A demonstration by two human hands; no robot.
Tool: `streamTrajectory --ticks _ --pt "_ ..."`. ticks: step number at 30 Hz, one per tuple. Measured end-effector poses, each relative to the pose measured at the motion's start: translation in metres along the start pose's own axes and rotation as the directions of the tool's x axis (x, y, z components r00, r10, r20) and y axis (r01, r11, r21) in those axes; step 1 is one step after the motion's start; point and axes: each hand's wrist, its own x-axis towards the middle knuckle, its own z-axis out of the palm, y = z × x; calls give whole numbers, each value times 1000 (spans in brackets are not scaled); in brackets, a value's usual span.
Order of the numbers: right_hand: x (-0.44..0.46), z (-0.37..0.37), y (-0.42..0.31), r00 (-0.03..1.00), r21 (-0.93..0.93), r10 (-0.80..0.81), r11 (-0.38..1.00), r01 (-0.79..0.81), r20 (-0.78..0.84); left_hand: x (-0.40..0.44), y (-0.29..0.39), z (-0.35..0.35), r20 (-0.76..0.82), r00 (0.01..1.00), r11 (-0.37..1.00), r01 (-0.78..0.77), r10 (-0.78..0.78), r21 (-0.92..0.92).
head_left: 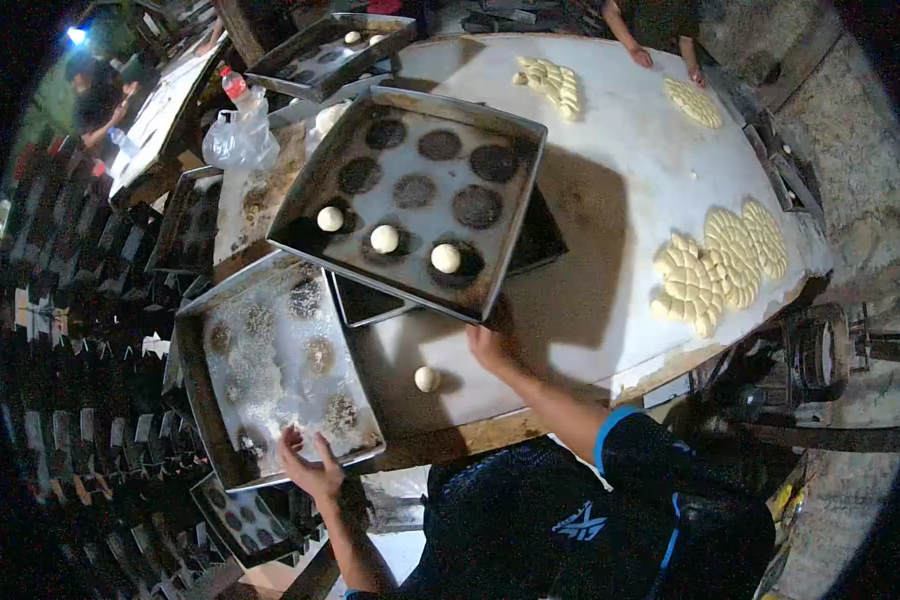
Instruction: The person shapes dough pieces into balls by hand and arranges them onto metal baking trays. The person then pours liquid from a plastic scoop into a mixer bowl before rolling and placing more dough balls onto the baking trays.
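My left hand point(312, 468), fingers apart and holding nothing, is over the near edge of a flour-dusted square baking tray point(270, 350). My right hand point(490, 348) is by the lower corner of a higher baking tray point(415, 190); its fingers are partly hidden in shadow, so I cannot tell whether they grip it. In this upper tray sit three round dough balls: one at left point(330, 218), one in the middle point(384, 238) and one at right point(446, 258). Another dough ball point(427, 379) lies on the white table point(590, 330), below my right hand.
Shaped, scored dough pieces point(690, 285) lie at the table's right, with another dough piece point(550, 88) farther back. A tray point(330, 55) stands behind. Left are a plastic bag point(238, 140) and red-capped bottle point(233, 84). Another person's hands point(642, 57) are across the table.
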Motion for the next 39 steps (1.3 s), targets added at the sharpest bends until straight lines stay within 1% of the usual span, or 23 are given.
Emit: streamTrajectory --ticks 1,3,6,7,8,9,11,13,15,16,21,23,24,26,27,29,31,32,34,36,37,38,39 --pt "-16 9 -5 946 233 238 929 -288 219 -1 3 2 -36 999 1000 14 -15 -25" --pt "-12 -34 -15 970 307 -204 939 157 130 0 1 4 -59 998 999 -8 6 -43" --pt "-23 -77 23 782 311 -600 785 535 167 0 3 6 -97 994 998 -50 47 -35" --pt "12 -118 17 671 382 -474 876 294 570 0 15 4 -92 995 999 47 -47 -1" --pt "-4 -104 33 799 359 -244 932 37 550 -4 7 8 -120 993 999 13 -18 -45" --pt "16 -131 22 649 284 7 896 -341 760 -9 30 10 -160 987 997 -8 -6 -82" --pt "31 -152 11 567 265 19 871 -414 824 -22 54 21 -165 985 995 -55 40 -84" --pt "43 -177 -17 673 485 -240 851 -201 699 -33 73 37 -142 987 989 -97 81 -112" --pt "35 -174 -27 784 548 -408 830 104 468 -43 105 46 -95 985 981 -155 145 -119" --pt "26 -163 -18 768 545 -477 814 201 429 -47 116 49 -36 982 976 -189 187 -107" --pt "6 -145 19 803 391 -324 912 125 500 -58 143 60 186 919 932 -315 347 -182" --pt "1 -145 25 770 396 -132 903 -166 624 -63 155 79 247 909 931 -280 336 -236" --pt "0 -140 30 710 348 -137 924 -160 691 -69 160 97 303 910 953 -228 282 -201" --pt "3 -145 30 705 380 -148 906 -184 694 -64 179 122 414 835 919 -247 363 -309" --pt "3 -148 28 697 416 -165 886 -206 698 -64 186 131 571 763 952 -209 302 -224" --pt "9 -168 22 753 263 -80 956 -126 653 -68 180 170 522 711 864 -258 472 -432" --pt "9 -184 16 805 168 15 975 -142 593 -88 154 221 517 652 829 -380 555 -410" --pt "6 -187 14 845 186 34 970 -157 534 -71 167 208 675 459 778 -558 578 -288" --pt "6 -192 -5 848 284 5 941 -183 530 -67 160 196 616 633 877 -252 469 -409" --pt "16 -189 -42 868 419 -35 885 -203 495 -45 167 149 629 714 824 131 307 -552" --pt "19 -183 -72 879 471 -76 864 -177 470 -33 164 121 657 720 741 314 221 -593" --pt "21 -170 -97 896 519 -115 843 -140 429 -27 153 105 623 759 668 364 191 -649" --pt "23 -156 -125 897 582 -132 798 -156 421 -21 143 88 675 725 382 589 140 -712"
